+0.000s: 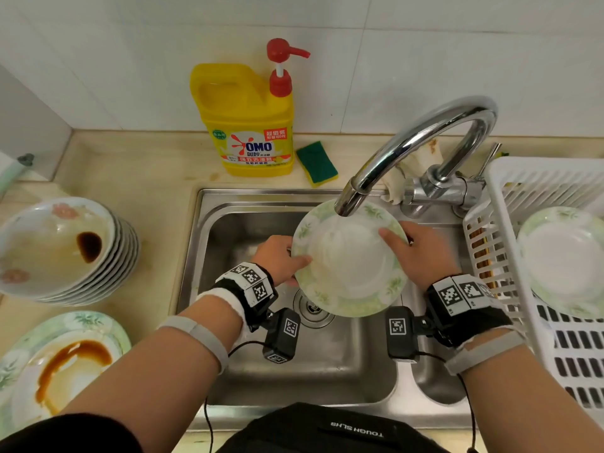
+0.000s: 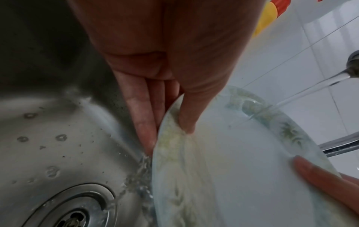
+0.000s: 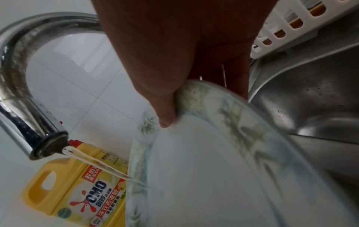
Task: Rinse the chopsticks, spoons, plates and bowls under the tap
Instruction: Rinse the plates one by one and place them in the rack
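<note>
Green-rimmed plate point(image 1: 349, 259) tilted under the running tap point(image 1: 418, 148), pinched at its edges by left hand point(image 1: 277, 256) and right hand point(image 1: 418, 253), above the sink point(image 1: 327, 364).

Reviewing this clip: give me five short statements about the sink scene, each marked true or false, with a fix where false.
1. Both hands hold the green-rimmed plate over the sink. True: left hand and right hand each have a grip on its rim.
2. The tap is off. False: water runs from it onto the plate.
3. The white rack on the right holds a plate. True.
4. The stacked bowls on the left are clean. False: the top one holds dark sauce.
5. The sponge lies in the sink. False: it sits on the counter beside the yellow soap bottle.
</note>
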The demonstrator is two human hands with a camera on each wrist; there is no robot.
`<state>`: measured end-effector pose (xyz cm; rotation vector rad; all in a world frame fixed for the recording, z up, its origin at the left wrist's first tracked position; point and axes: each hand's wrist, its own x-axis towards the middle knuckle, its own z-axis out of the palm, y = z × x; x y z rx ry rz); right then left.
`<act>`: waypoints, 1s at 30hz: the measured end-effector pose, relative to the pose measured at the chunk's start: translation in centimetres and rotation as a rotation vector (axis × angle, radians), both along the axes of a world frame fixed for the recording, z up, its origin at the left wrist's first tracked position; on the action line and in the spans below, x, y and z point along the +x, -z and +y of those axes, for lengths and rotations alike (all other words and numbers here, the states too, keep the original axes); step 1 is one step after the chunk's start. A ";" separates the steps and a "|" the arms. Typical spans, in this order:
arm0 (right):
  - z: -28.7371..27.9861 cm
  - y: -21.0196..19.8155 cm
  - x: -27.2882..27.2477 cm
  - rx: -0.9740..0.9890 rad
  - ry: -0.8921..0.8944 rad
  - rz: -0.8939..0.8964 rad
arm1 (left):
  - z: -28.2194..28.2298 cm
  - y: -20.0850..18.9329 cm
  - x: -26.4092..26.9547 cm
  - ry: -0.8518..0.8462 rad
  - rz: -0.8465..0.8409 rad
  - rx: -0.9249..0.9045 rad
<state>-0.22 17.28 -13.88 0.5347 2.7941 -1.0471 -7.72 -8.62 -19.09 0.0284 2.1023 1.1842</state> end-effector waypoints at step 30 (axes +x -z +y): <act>0.9 -1.2 0.0 -0.007 -0.011 0.137 | 1.7 -0.4 -0.2 -0.205 0.010 0.178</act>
